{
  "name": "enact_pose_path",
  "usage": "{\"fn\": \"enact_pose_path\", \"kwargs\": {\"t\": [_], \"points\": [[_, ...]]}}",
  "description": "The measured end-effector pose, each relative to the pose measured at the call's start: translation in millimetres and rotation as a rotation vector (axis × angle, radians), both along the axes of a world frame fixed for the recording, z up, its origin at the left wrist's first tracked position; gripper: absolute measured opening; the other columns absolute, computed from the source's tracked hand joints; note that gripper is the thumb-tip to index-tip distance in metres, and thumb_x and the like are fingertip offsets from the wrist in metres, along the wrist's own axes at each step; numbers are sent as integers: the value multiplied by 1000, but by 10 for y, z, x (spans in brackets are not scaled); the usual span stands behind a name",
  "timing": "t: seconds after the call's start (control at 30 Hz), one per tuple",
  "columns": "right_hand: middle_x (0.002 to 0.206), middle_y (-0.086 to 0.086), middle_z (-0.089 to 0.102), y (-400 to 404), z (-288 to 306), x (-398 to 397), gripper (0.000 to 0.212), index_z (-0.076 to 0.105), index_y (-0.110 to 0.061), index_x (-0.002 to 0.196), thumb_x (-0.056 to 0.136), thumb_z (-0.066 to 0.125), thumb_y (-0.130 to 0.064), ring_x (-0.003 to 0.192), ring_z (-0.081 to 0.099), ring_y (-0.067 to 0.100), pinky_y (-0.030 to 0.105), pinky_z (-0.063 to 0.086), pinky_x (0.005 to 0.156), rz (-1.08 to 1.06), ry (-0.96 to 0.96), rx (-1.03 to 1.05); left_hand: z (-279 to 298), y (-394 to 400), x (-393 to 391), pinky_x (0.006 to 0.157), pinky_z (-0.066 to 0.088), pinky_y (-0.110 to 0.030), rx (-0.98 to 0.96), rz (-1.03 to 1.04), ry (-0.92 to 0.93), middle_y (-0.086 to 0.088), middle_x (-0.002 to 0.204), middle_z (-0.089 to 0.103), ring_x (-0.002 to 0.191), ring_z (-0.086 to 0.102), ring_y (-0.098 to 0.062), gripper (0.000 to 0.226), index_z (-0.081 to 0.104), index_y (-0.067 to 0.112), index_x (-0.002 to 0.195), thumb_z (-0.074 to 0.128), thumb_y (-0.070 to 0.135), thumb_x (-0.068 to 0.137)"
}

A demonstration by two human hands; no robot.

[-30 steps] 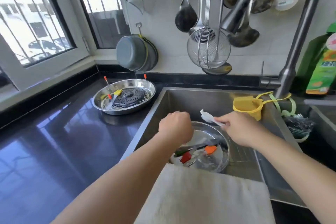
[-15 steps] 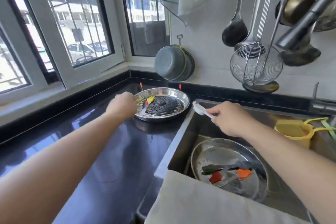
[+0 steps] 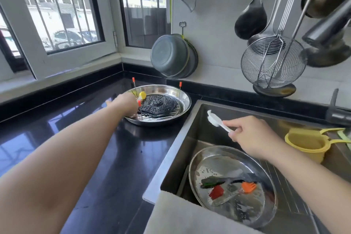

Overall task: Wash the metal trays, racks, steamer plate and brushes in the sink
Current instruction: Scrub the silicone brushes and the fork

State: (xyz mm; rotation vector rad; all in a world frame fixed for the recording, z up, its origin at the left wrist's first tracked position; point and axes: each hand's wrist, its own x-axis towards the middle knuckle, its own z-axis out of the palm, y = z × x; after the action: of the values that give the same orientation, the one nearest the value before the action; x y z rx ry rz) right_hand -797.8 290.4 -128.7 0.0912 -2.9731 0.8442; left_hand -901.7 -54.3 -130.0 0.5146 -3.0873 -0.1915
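Since the earlier frame the left hand has reached further, onto the near rim of the counter tray; fingers hidden, grip undeterminable. Likely fetching the rack and steamer plate just beyond the fingertips. Right hand pinches the white brush handle, held above the sink; long axis points up-left, head away from fingers.

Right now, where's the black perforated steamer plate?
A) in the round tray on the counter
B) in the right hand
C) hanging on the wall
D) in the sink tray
A: the steamer plate lies on a wire rack inside the round tray on the counter, where the left hand reaches; the right hand holds a white brush.
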Motion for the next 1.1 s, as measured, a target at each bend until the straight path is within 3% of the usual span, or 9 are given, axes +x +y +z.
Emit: {"fn": "enact_pose_path", "kwargs": {"t": [0.13, 0.27, 0.37, 0.6, 0.7, 0.8, 0.87, 0.93, 1.1], "points": [[79, 0, 68, 84, -33, 140, 38, 66, -41, 130, 101, 59, -18, 61, 55, 20, 35, 45, 53, 2, 17, -45, 272, -94, 166, 95, 38, -47, 202, 154, 404, -17, 103, 65, 99, 58, -38, 7, 56, 8, 93, 49, 8, 95], [72, -1, 68, 440, 43, 381, 38, 65, -40, 132, 102, 58, -18, 60, 55, 21, 38, 43, 52, -23, 54, -88, 764, 317, 592, 66, 53, -41, 609, -30, 692, -17, 89, 63, 75, 58, -33, 23, 63, 4, 105, 45, 18, 106], [80, 4, 69, 797, 59, 520, 42, 61, -43, 135, 103, 56, -16, 55, 42, 13, 26, 33, 47, -80, 79, -181, 830, 1045, 1069, 39, 43, -24, 1024, -258, 385, -11, 68, 56, 45, 43, -20, 15, 58, 3, 96, 50, 9, 107], [67, -10, 50, 1370, -422, 823, 41, 63, -30, 136, 102, 56, -8, 55, 37, 10, 12, 30, 44, -242, 117, -314, -129, 2430, 1581, 56, 59, -35, 1405, -360, -442, -20, 86, 74, 53, 64, -26, 14, 50, 6, 105, 37, 4, 110], [75, -13, 62, 1465, -528, 891, 41, 62, -39, 136, 104, 55, -14, 61, 43, 7, 24, 40, 58, -223, 107, -263, -484, 2656, 1552, 45, 45, -25, 1368, -321, -398, -14, 73, 64, 44, 50, -21, 19, 50, 11, 97, 37, 8, 111], [55, -16, 51, 1359, -462, 913, 53, 49, -61, 134, 105, 52, -17, 51, 43, 3, 13, 35, 50, -146, 193, -166, -604, 2692, 1468, 46, 26, -21, 1312, -332, -303, -5, 64, 47, 40, 30, -11, 24, 58, 8, 99, 37, 8, 110], [70, -7, 49, 1140, -501, 942, 69, 33, -76, 132, 103, 51, -16, 67, 51, 9, 26, 49, 65, -7, 211, -53, -613, 2675, 1422, 46, 20, -20, 1341, -332, -274, 1, 60, 40, 42, 25, -9, 27, 61, 8, 101, 36, 9, 110], [84, -4, 52, 982, -572, 920, 66, 31, -70, 138, 104, 49, -17, 82, 55, 22, 43, 51, 71, 52, 171, 50, -605, 2653, 1406, 42, 19, -19, 1343, -350, -231, 3, 58, 35, 43, 23, -8, 27, 62, 8, 100, 37, 12, 111], [83, -6, 48, 1047, -477, 820, 56, 40, -51, 148, 104, 49, -18, 76, 53, 24, 44, 49, 61, -77, 268, 168, -595, 2661, 1443, 43, 17, -22, 1341, -441, -204, 7, 55, 30, 45, 20, -9, 28, 59, 11, 91, 40, 15, 111]]}}
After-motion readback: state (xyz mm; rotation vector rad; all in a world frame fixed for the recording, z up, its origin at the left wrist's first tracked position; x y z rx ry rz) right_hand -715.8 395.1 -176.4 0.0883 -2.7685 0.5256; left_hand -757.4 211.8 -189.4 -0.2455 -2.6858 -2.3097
